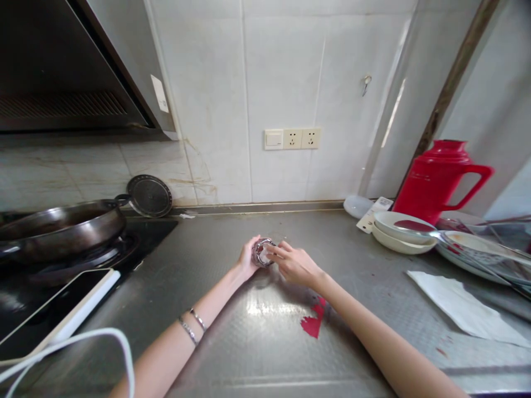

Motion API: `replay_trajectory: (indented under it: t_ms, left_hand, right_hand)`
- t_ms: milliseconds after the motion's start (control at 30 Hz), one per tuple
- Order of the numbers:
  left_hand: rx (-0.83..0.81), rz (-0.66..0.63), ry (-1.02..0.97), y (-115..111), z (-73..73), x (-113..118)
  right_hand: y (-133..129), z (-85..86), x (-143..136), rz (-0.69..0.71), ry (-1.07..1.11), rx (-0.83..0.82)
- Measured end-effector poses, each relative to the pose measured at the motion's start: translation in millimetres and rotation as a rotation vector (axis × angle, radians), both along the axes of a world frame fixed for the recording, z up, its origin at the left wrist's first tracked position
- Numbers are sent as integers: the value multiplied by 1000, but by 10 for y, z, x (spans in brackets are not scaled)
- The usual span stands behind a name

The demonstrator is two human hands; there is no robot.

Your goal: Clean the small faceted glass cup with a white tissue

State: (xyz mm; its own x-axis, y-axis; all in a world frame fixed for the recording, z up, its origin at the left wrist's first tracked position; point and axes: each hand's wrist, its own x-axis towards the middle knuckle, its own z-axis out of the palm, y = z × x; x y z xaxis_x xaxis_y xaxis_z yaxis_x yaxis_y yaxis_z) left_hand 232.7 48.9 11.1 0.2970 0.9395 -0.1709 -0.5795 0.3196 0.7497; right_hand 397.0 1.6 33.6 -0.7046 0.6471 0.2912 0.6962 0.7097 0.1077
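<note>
A small round glass jar or cup (263, 253) stands near the middle of the metal counter. My left hand (248, 258) is wrapped round its left side. At its mouth, the fingers of my right hand (293, 264) are pinched on a small whitish piece (265, 254), perhaps tissue; its lower part is inside the rim. A torn red scrap (312, 323) lies on the counter below my right wrist.
A pan (62, 229) sits on the stove at left, with a white-edged device (62, 315) and cable (120, 337) in front. At right are a red thermos (433, 182), stacked bowls (404, 237) and a white napkin (464, 309). The steel counter (207, 354) spans the middle.
</note>
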Motion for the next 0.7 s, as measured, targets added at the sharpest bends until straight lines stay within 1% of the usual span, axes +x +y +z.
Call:
replay_trajectory:
  t_ms: [167, 367, 467, 600, 700]
  left_hand:
    - [22, 34, 8, 27, 8, -14]
    - [8, 37, -14, 35, -17, -28]
    - [16, 52, -15, 28, -20, -43]
    - [37, 68, 8, 15, 21, -64]
    - [74, 85, 33, -3, 74, -70]
  right_hand:
    - [-12, -33, -27, -22, -17, -18]
    - [-3, -84, -41, -126, -29, 23]
    - [-2, -98, -65, -146, -19, 37]
    - [-29, -83, -112, -150, 2, 55]
    - [-67, -61, -170, -190, 33, 62]
